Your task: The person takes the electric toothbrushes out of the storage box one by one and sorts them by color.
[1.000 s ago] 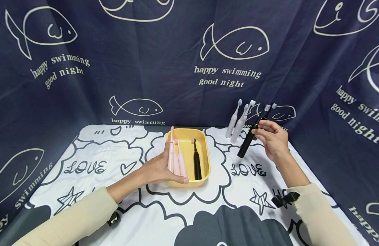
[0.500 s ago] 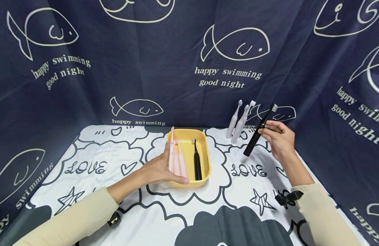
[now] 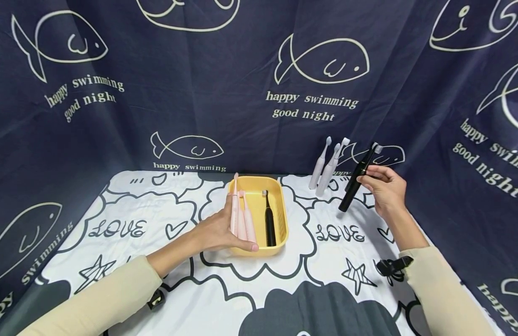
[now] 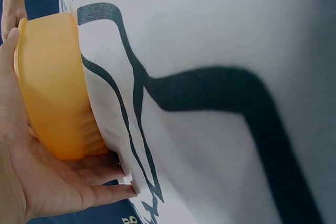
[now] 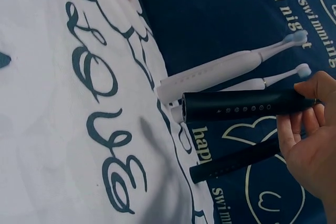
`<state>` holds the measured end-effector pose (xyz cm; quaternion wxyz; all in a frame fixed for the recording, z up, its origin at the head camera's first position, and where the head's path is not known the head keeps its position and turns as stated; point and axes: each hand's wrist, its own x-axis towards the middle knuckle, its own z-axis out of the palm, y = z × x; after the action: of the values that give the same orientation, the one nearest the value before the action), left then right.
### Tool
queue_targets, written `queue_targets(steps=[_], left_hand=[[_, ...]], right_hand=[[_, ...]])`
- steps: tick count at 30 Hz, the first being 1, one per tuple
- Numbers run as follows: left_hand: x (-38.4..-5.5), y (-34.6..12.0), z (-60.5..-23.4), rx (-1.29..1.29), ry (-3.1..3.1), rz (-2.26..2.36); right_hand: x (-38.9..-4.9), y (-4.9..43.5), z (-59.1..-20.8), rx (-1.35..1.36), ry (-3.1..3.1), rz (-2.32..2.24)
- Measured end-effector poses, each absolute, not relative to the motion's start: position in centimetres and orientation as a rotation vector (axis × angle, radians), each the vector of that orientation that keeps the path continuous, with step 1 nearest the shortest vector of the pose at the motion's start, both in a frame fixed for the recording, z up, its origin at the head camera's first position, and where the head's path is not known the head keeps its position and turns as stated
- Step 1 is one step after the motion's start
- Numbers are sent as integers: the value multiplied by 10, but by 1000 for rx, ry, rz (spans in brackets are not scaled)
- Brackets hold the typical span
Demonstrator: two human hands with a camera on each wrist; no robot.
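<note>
My left hand [image 3: 219, 231] holds the left side of a yellow basket [image 3: 282, 212], thumb over the front rim and fingers along the outer wall. Inside lean pink electric toothbrushes [image 3: 248, 221], partly overlapping, and one black electric toothbrush [image 3: 269, 226]. Over at the right, my right hand [image 3: 387, 189] pinches another black electric toothbrush [image 3: 350, 193] between thumb and fingers. It tilts above the cloth, bristle end up. Behind it stands a further black toothbrush [image 5: 236, 161], mostly covered in the head view. White electric toothbrushes [image 3: 319, 168] stand upright just left of that.
A white cloth [image 3: 150, 280] with black line drawings covers the table. Dark blue curtains [image 3: 238, 93] with fish prints hang behind and on both sides, close behind the standing toothbrushes.
My right hand has moved a little to the right with the black toothbrush, away from the white ones. The left hand and the basket have stayed put.
</note>
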<state>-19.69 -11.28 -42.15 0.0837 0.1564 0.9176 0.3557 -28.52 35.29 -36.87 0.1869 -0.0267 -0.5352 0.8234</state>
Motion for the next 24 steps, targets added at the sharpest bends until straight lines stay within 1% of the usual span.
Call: queue_targets(steps=[8,24], left_hand=[[-197,-113,-421,470,2747,1041],[-196,-111,-422,492,2744,1094]], right_hand=[[-298,354,-380,-136,-1562,2183],[-320,350,-401,-102,-1565,1979]])
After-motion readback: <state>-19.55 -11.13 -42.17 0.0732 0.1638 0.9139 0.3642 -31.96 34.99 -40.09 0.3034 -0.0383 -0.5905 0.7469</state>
